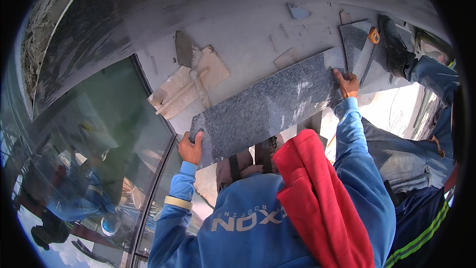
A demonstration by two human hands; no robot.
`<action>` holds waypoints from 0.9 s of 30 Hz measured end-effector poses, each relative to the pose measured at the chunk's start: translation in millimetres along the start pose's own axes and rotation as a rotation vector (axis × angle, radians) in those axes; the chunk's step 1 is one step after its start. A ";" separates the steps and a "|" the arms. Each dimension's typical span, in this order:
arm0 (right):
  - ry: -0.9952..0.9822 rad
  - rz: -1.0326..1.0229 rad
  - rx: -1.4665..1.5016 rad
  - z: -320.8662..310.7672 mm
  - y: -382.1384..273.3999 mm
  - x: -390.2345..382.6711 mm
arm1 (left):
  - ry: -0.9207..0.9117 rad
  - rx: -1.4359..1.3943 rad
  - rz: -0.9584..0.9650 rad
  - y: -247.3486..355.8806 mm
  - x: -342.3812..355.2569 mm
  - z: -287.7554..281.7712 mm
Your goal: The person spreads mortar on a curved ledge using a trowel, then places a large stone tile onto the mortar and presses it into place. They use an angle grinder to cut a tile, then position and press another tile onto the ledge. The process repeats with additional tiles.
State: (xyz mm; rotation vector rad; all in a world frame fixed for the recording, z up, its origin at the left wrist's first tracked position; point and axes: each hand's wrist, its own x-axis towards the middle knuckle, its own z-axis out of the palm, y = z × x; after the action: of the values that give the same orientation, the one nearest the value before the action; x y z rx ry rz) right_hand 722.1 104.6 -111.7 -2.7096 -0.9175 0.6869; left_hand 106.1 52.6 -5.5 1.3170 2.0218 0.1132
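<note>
A long dark grey stone slab point(263, 104) stretches across the middle, slanting up to the right. My left hand point(191, 148) is closed on its left end, thumb on the upper face. At the far right end, my right hand point(348, 84) grips the edge, also with the thumb on top. The fingers under the slab are hidden. Beyond its left part lies a trowel point(201, 89) with a mortar-smeared handle, resting on broken beige tile pieces point(215, 64).
A dark glass pane point(114, 129) with reflections stands at left. Beyond the slab's right end lie a smaller dark stone piece point(353, 39) and an orange tape measure point(374, 35). Another person's black shoe point(391, 44) and jeans point(406, 156) are close at right.
</note>
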 end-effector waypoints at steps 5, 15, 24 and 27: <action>0.005 -0.007 0.029 11.6 3.3 2.6 | 0.111 -0.028 0.077 -13.0 -31.1 -1.0; -0.001 -0.051 0.024 21.3 -3.9 -12.4 | 0.022 0.131 -0.118 -36.9 20.3 2.3; 0.040 0.010 0.124 24.0 -22.0 -32.1 | 0.158 0.077 0.202 -44.5 94.5 4.0; 0.035 0.010 0.016 18.9 -25.7 -37.4 | 0.174 0.116 0.178 -40.5 109.4 10.0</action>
State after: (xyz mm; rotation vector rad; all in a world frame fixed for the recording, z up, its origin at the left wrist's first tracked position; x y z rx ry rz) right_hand 673.3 102.6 -106.2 -2.7050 -0.8872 0.6440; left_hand 56.1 121.1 -86.2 1.6093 2.0771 0.2011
